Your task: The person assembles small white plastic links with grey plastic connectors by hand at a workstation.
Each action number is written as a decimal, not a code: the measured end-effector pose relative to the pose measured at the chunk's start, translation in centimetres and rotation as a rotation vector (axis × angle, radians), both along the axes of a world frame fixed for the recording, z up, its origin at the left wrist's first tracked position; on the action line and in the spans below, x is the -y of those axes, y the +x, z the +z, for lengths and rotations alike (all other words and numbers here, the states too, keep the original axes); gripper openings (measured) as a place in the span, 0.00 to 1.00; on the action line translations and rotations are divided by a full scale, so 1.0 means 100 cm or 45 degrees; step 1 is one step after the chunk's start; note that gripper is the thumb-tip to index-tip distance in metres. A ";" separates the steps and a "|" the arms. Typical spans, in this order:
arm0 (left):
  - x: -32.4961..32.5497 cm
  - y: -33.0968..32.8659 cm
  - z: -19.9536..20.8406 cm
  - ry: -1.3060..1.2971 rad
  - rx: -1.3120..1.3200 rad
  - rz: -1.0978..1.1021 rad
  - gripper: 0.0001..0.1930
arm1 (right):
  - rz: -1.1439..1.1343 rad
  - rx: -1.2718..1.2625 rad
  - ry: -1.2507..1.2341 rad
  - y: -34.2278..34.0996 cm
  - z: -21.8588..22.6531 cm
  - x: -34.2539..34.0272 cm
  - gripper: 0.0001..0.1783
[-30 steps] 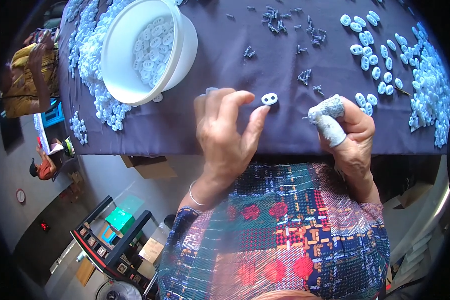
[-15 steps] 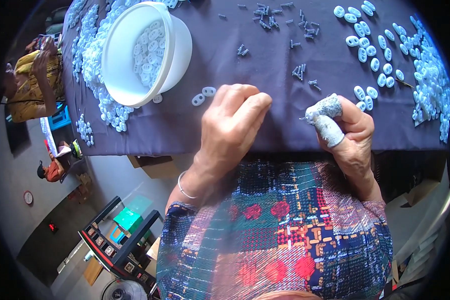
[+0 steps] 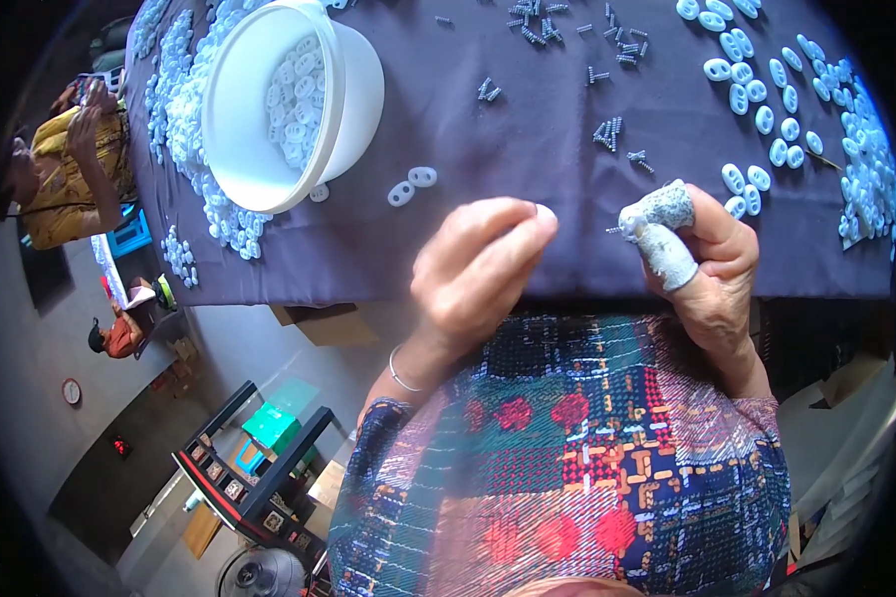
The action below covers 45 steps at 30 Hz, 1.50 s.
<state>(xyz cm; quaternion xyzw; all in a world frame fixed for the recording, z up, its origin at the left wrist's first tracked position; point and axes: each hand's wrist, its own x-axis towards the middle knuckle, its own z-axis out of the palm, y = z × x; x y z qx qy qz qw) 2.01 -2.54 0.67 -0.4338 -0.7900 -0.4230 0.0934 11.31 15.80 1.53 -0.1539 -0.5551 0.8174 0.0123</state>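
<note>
left grip [image 3: 483,264]: pinched closed, apparently on a white piece [image 3: 545,212]. right grip [image 3: 712,259]: clamped on a small metal spring [image 3: 612,230], free end pointing left. the two are apart, near the tabletop [image 3: 508,129] front edge.

risk: padded finger covers [image 3: 667,259] probably dull touch; an uneven pinch could tilt the spring or let it slip, and a drop here might roll off the edge.

unclear: only a pale edge of the piece shows, holes masked by fingers; spring's inner end is under the covers; left grip slightly blurred.
</note>
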 end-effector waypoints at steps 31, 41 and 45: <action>-0.004 0.012 0.020 0.525 1.864 0.242 0.09 | 0.035 -0.169 0.377 -0.022 -0.002 0.014 0.06; -0.003 0.013 0.018 0.532 1.819 0.222 0.08 | 0.201 -0.030 0.446 -0.021 0.007 0.007 0.05; -0.003 0.013 0.017 0.544 1.798 0.224 0.07 | 0.222 -0.037 0.522 -0.024 0.007 0.005 0.04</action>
